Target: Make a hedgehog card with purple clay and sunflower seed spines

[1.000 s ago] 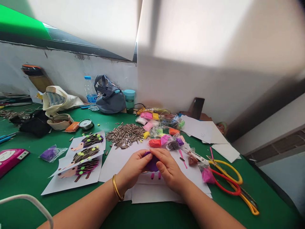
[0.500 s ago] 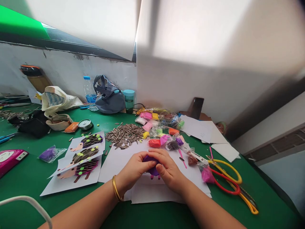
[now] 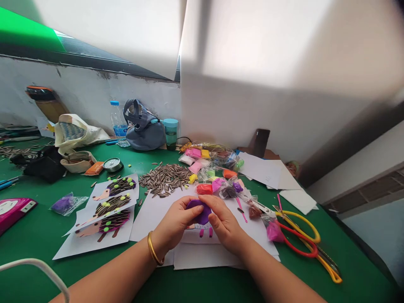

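A flattened piece of purple clay (image 3: 202, 211) is held between my two hands above white paper (image 3: 158, 219). My left hand (image 3: 181, 216), with a gold bangle at the wrist, grips its left side, thumb on top. My right hand (image 3: 223, 221) holds the right edge, thumb bent near it. Below the clay, a drawing with pink feet (image 3: 206, 232) shows partly; the rest is hidden. A heap of striped seeds (image 3: 166, 179) lies beyond the hands, beside bagged clay such as a red pack (image 3: 204, 189).
Cards with seed-covered hedgehogs (image 3: 115, 208) overlap at left, near bagged purple clay (image 3: 65, 203). Yellow and red scissors (image 3: 303, 235) lie at right. Along the wall stand a blue bag (image 3: 145, 132), a teal cup (image 3: 171, 132) and a phone (image 3: 261, 143).
The purple clay has been raised and turned, so more of its flat face shows. Both hands have shifted slightly, and more of the drawing's pink feet is uncovered.
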`<move>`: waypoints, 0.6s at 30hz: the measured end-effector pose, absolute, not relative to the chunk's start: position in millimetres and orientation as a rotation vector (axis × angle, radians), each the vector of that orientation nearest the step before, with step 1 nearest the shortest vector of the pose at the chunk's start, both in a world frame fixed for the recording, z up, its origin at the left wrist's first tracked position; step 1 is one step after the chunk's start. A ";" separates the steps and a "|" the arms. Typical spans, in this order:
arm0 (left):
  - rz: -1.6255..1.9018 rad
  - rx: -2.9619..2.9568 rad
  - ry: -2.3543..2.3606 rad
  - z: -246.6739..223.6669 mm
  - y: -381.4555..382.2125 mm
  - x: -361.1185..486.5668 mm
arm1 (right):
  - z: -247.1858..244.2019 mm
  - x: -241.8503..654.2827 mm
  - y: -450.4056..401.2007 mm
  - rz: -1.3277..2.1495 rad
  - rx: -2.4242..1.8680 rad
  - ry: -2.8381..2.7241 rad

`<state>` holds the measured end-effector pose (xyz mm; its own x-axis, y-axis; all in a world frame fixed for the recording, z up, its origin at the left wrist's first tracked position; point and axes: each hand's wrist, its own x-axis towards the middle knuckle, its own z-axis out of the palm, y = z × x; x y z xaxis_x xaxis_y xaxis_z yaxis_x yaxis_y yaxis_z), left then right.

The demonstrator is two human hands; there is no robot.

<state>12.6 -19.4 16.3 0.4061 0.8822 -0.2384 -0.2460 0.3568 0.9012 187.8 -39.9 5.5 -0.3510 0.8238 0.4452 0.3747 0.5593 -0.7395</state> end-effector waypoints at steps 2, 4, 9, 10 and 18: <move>0.855 0.916 0.882 16.2 -19.3 12.1 | 4.0 189.1 -39.9 0.671 -0.976 -1.955; 0.860 0.913 0.884 15.2 -18.9 11.5 | 2.7 190.1 -39.9 0.669 -1.004 -1.932; 0.891 0.929 0.871 11.4 -17.1 9.8 | 3.9 189.7 -37.8 0.670 -1.073 -1.801; 0.894 0.949 0.872 11.2 -16.8 9.7 | 4.5 189.3 -37.1 0.688 -1.076 -1.788; 0.974 0.952 0.829 17.1 -15.5 12.6 | -3.2 189.3 -32.4 1.001 -1.165 -1.475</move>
<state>12.6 -15.5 17.1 0.3413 0.9285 -0.1462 -0.2933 0.2530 0.9220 189.3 -32.4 -3.2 -0.0720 0.9783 0.1940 0.1815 0.2041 -0.9620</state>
